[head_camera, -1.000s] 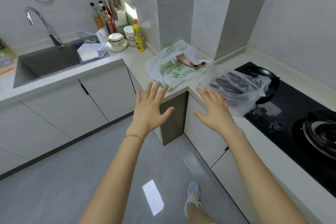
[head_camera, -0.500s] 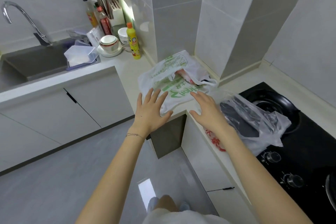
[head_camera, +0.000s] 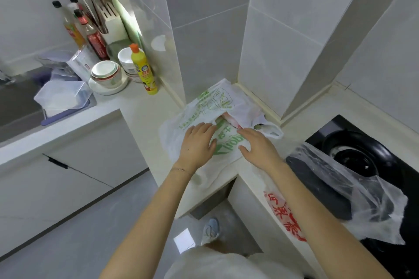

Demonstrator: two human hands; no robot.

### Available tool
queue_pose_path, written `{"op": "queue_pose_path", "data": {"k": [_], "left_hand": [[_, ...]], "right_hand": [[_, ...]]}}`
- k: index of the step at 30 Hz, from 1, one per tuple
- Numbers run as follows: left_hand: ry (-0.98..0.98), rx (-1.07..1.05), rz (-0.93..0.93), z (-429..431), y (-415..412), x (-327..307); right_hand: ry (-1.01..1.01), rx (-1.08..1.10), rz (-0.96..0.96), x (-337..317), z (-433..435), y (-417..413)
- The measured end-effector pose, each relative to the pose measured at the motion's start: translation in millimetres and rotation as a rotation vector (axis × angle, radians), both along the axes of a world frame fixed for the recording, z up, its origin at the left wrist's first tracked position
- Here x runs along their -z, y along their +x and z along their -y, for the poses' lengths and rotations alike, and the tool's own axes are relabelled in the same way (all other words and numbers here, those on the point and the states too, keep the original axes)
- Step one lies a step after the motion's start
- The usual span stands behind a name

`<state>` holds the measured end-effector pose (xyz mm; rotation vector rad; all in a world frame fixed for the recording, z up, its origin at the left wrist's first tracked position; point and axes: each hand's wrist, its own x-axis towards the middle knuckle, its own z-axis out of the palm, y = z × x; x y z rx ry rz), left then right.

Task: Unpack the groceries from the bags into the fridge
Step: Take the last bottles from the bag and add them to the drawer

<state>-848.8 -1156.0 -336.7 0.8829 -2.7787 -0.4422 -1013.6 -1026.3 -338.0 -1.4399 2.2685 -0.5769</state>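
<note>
The clear bag [head_camera: 367,183], draped over the hob [head_camera: 403,176], could be scorched were a burner hot; the white bag [head_camera: 204,106] at the counter [head_camera: 140,106] corner could be dragged off if tugged. It is pressed by the left hand [head_camera: 196,142] and right hand [head_camera: 260,149], fingers nearly straight, nothing gripped (no fridge is seen). Red Chinese characters are borne by the clear bag, half-covered green print by the white.

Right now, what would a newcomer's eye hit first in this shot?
Both hands, left hand and right hand, rest on the white plastic bag with green print at the inner corner of the pale counter. To the right, a clear plastic bag with red print holding a dark item lies partly over the black hob. A yellow bottle with orange cap stands by the wall, left.
</note>
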Motion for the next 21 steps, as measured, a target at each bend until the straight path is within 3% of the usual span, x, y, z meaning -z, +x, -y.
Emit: {"op": "queue_pose_path", "data": {"k": [11,21], "left_hand": [[0.05,0.199,-0.021,58,-63,26],[0.109,0.156,0.164,79,-95,49]], "right_hand": [[0.074,0.124,-0.017,26,52,-32],[0.21,0.033,0.036,52,72,-54]]}}
